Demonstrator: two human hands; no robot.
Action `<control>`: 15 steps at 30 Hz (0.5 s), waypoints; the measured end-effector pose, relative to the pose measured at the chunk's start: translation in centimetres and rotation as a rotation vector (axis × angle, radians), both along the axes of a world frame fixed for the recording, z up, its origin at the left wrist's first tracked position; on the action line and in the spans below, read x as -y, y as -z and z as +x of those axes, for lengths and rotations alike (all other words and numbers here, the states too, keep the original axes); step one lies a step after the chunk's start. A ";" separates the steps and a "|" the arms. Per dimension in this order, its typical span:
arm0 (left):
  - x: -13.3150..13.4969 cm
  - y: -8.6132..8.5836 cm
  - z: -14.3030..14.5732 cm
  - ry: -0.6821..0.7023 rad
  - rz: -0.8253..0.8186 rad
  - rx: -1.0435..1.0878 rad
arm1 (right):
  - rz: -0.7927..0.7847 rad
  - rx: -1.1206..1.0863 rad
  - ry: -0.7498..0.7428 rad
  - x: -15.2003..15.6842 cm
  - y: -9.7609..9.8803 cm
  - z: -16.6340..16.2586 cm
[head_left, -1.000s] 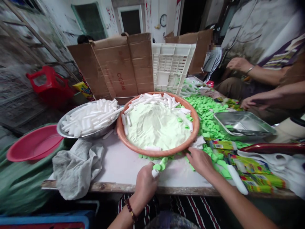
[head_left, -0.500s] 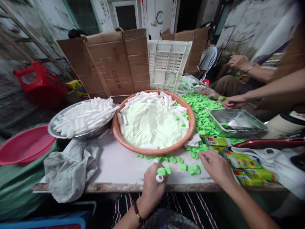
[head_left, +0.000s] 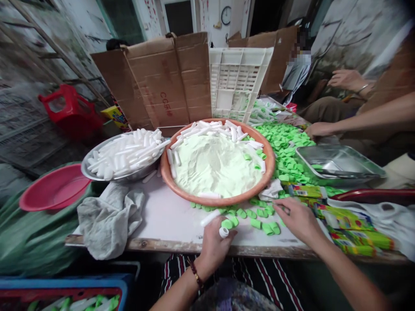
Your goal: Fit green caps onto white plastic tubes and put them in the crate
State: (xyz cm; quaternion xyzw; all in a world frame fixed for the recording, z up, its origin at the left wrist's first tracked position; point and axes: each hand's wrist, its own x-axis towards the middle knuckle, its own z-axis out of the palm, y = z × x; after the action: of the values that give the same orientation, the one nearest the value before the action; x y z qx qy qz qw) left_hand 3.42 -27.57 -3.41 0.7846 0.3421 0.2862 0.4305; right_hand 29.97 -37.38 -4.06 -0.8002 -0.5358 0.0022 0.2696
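Note:
My left hand is closed around a white plastic tube, whose open end faces up toward me. Another white tube juts out just beyond its knuckles; whether those fingers touch it is unclear. Loose green caps lie on the table between my hands. My right hand is over the caps at the right, fingertips drawn together; anything between them is hidden. Ahead stands a wide orange-brown basin of pale green powder, with white tubes along its rim.
A metal bowl heaped with white tubes stands left, behind a grey cloth. To the right are a green cap pile, a steel tray and yellow-green packets. Another person's hand rests near the pile. Cardboard stands behind.
The view has shifted left and slightly down, so most things appear further right. The white tube beyond my left hand shows more fully. My left hand still grips its tube.

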 end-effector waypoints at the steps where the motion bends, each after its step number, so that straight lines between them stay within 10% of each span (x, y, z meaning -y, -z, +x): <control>1: 0.0 0.0 0.1 0.003 0.001 0.005 | 0.000 0.009 0.019 0.2 -0.1 0.3; 9: 0.0 0.0 0.2 0.008 0.003 -0.005 | -0.108 0.220 -0.058 -0.9 0.4 -0.6; 15: 0.1 0.1 0.0 0.009 0.013 -0.019 | 0.012 -0.039 -0.052 -0.3 0.6 -2.1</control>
State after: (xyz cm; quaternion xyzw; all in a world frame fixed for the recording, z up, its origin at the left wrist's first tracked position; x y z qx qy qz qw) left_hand 3.40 -27.63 -3.48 0.7917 0.3408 0.2789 0.4234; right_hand 27.90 -37.03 -4.68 -0.7840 -0.5512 0.0216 0.2847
